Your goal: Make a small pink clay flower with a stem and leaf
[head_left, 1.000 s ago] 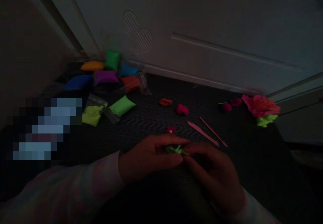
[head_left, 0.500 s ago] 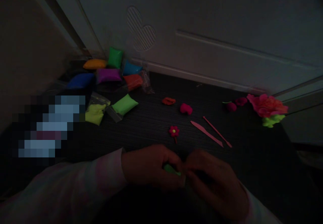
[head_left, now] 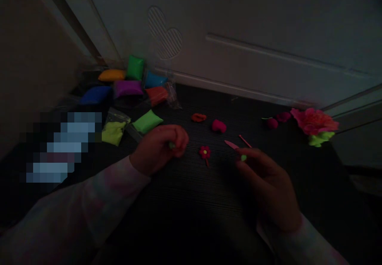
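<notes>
My left hand [head_left: 162, 145] is closed around a lump of green clay [head_left: 172, 145], most of it hidden by the fingers. It hovers at the near end of a light green clay packet [head_left: 147, 121]. Between thumb and forefinger, my right hand [head_left: 265, 181] pinches a small green clay piece [head_left: 243, 158]. That hand partly covers a pink modelling knife [head_left: 231, 144] and a thin pink stick tool [head_left: 244, 140]. Between the hands lies a small clay flower [head_left: 205, 152] with red-pink petals, a yellow-green centre and a brown stem.
Several coloured clay packets [head_left: 129, 88] sit at the back left, with an opened yellow clay bag [head_left: 113, 133] before them. An orange lump [head_left: 198, 117] and a pink lump [head_left: 219, 126] lie mid-table. A large pink flower [head_left: 314, 121] is at right. A panel [head_left: 253, 54] borders the back.
My hands, together low in the middle before, have parted. The left moved up and left with green clay; the right moved up and right, now pinching a small green piece.
</notes>
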### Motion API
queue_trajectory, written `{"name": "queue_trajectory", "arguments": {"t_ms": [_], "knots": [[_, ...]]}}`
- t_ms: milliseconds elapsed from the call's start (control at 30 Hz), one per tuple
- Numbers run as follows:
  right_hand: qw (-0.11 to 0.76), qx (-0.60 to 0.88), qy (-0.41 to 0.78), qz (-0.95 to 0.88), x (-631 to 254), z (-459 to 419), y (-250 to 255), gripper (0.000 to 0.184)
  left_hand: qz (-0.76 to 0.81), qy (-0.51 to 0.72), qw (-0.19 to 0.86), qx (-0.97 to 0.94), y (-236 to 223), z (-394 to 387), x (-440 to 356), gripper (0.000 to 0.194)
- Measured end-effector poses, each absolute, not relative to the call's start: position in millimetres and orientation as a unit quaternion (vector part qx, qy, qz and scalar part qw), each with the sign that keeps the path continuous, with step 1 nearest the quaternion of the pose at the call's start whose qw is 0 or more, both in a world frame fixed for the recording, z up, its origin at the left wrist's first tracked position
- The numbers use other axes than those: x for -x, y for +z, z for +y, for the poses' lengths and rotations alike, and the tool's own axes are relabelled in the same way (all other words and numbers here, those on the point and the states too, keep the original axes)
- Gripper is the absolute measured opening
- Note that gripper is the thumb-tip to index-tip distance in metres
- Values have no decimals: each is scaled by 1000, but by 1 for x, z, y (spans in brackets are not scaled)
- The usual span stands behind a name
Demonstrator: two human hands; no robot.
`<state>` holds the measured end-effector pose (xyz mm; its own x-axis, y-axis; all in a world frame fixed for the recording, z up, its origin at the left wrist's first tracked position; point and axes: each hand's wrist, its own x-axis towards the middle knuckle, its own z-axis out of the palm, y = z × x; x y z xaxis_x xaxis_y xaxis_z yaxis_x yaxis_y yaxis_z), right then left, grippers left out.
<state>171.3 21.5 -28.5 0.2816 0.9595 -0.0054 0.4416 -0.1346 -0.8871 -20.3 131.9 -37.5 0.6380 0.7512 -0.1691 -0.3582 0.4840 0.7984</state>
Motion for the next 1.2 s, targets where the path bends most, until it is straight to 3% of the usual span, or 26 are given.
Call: {"name": "queue_trajectory", "arguments": {"t_ms": [133,300,467,600,733,1033,1200], "knots": [[318,636,275,-648,-165,21,-30,17,264,378,816,-348,-37,138,21,17],[275,512,229,-781,-155,18,-36,14,313,411,735,-439,-42,136,19,38],[247,464,208,-825,-147,16,-43,22,421,388,514,-639,-48,135,19,45],[231,459,221,-829,-145,16,-47,14,399,286,279,-825,-48,138,16,29],[192,457,207,-843,-144,15,-49,29,361,213,138,-897,-53,139,13,20],[203,459,177,-847,-142,15,-53,14,368,191,106,-904,-62,140,15,25],[230,465,198,-832,-142,14,-49,14,375,209,91,-898,-59,138,15,27]]}}
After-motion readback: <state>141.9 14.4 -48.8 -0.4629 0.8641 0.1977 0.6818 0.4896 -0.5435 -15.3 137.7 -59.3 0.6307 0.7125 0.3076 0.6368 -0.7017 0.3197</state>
